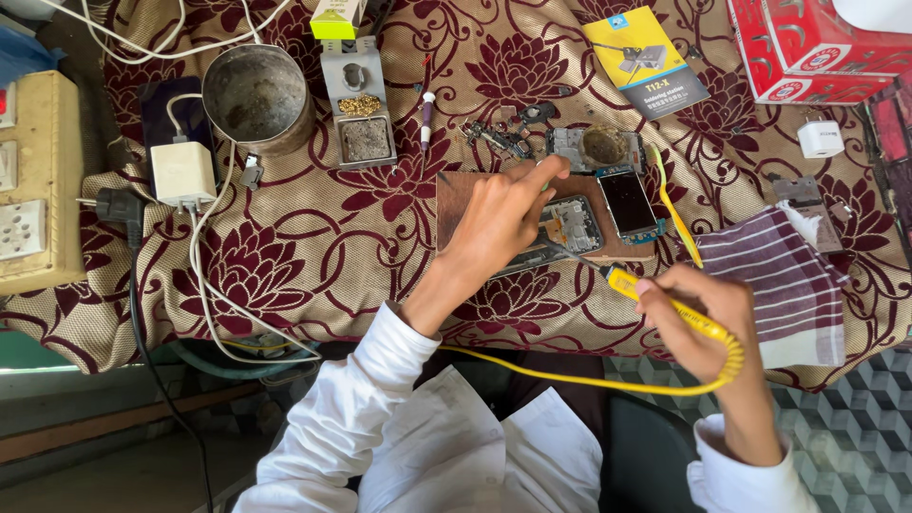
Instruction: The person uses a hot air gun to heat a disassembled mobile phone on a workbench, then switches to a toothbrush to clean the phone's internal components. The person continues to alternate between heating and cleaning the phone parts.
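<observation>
An opened phone body (568,226) with its circuit board bare lies on a small brown wooden board (454,201) on the patterned tablecloth. My left hand (499,218) rests on the phone's left part, fingers bent, index finger stretched toward the top edge. My right hand (692,318) grips a yellow-handled soldering iron (629,283); its thin metal tip points up-left at the phone's lower edge. A yellow cord (570,378) runs from the handle across my lap. A separate phone screen part (627,201) lies just right of the phone.
A metal pot (255,95), a solder-tip cleaner stand (359,114), a white charger (182,173) with cables, and a socket box (28,180) sit left. Small parts and tweezers (499,135), a striped cloth (784,280), a red box (807,47) and a booklet (644,62) lie right.
</observation>
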